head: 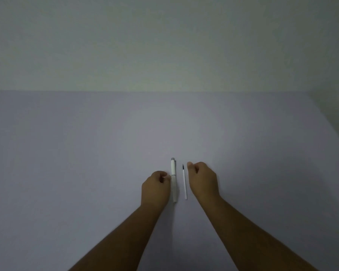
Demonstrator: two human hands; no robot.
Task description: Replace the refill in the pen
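Pale lavender-grey table [86,153] against a plain off-white wall [164,45], dimly lit; two bare forearms reach in from the lower edge.

Item one: white pen [173,179], lying flat near the middle of the table, long axis pointing away from the person, grey cap end at the far side. Item two: thin white refill [184,182] with a dark tip at its far end, lying just right of the pen, roughly parallel to it and apart from it. Left hand [156,189]: fingers curled loosely inward, thumb and fingertips touching the left side of the pen's barrel, not lifting it. Right hand [203,180]: loosely curled, holding nothing, resting just right of the refill, thumb tip near the refill's dark end.
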